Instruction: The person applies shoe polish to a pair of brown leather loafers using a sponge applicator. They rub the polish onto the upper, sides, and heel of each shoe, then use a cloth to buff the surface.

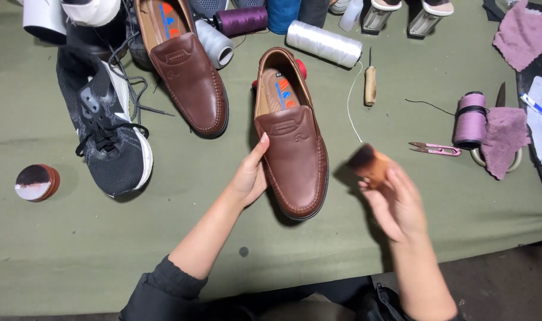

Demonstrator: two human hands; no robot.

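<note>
Polish could smear the green cloth table (pixel 342 238) if the blurred brown brush (pixel 369 165), pinched in the right hand (pixel 395 205), misses the glossy brown leather loafer (pixel 291 148); open left hand (pixel 250 175) merely steadies its side.

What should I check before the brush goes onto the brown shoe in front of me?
1. Shoe steadied: ok. The left hand rests against the side of the near brown shoe, which lies flat on the green cloth.
2. Brush gripped: ok. The right hand holds the small brush in its fingers, off the shoe.
3. Polish on the bristles: cannot tell; the brush is blurred.
4. Polish tin within reach: not ok. The round tin sits far left, beyond the black sneaker.
5. Sharp tools clear of the hands: ok. The pink snips and the awl lie apart from both hands.
</note>
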